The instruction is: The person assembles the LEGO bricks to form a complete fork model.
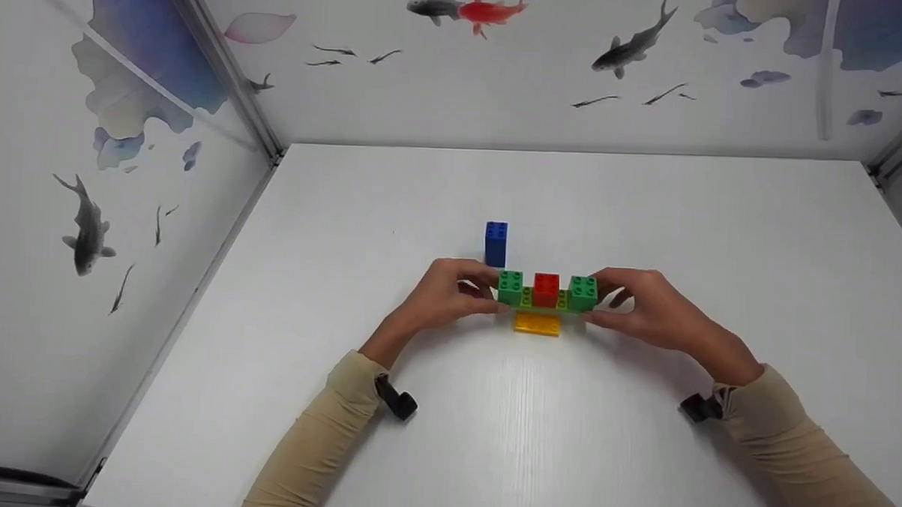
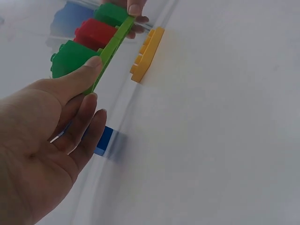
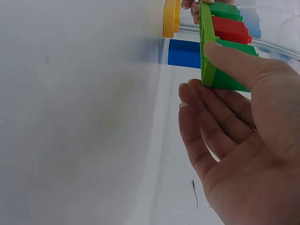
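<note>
Both hands hold a long light green building-block plate (image 1: 527, 297) by its ends, lifted above the table. On it stand a green brick (image 1: 510, 288) at the left, a red brick (image 1: 546, 291) in the middle and a second green brick (image 1: 583, 291) at the right. My left hand (image 1: 453, 291) pinches the left end, its thumb (image 2: 89, 66) on the plate's near side. At the right end, my right hand (image 1: 648, 309) grips with thumb and fingers. A flat yellow brick (image 1: 536, 325) lies on the table just nearer than the plate, its far part overlapped in the head view.
A tall blue block (image 1: 495, 247) stands upright on the white table (image 1: 535, 436), behind the left hand's fingers. White panels with painted fish, the back one (image 1: 501, 98) among them, wall in the table. Small black wrist devices (image 1: 397, 400) sit at both sleeve cuffs.
</note>
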A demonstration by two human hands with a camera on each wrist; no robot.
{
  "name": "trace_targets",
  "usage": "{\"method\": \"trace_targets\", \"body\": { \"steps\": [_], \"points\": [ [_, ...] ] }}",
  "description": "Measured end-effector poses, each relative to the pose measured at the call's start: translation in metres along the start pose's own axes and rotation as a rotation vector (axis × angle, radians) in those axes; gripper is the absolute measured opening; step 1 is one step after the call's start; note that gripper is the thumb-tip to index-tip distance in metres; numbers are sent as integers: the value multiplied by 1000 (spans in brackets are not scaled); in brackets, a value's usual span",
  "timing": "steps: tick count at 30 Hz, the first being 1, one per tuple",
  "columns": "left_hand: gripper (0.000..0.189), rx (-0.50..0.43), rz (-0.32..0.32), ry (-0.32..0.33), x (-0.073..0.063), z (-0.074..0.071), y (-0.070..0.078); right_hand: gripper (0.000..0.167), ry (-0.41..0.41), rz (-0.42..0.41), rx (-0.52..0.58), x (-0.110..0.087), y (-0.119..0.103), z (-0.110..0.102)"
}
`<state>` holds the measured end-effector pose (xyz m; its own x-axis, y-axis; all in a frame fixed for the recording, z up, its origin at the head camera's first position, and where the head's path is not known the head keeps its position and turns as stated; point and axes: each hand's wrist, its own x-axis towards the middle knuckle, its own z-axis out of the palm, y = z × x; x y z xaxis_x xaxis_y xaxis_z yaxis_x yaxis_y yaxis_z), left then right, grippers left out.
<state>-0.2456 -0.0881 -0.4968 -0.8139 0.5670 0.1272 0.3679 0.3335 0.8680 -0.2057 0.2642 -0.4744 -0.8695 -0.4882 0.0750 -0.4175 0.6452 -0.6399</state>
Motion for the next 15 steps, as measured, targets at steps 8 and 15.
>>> {"method": "trace_targets", "body": {
  "steps": [8, 15],
  "points": [
    [34, 34, 2, -44, -1, -5, -2, 42, -36, 10, -12, 0, -3, 2],
    [36, 33, -11, -75, -2, -8, -3, 42, -64, 1, -6, -1, -4, 2]
  ]
}}
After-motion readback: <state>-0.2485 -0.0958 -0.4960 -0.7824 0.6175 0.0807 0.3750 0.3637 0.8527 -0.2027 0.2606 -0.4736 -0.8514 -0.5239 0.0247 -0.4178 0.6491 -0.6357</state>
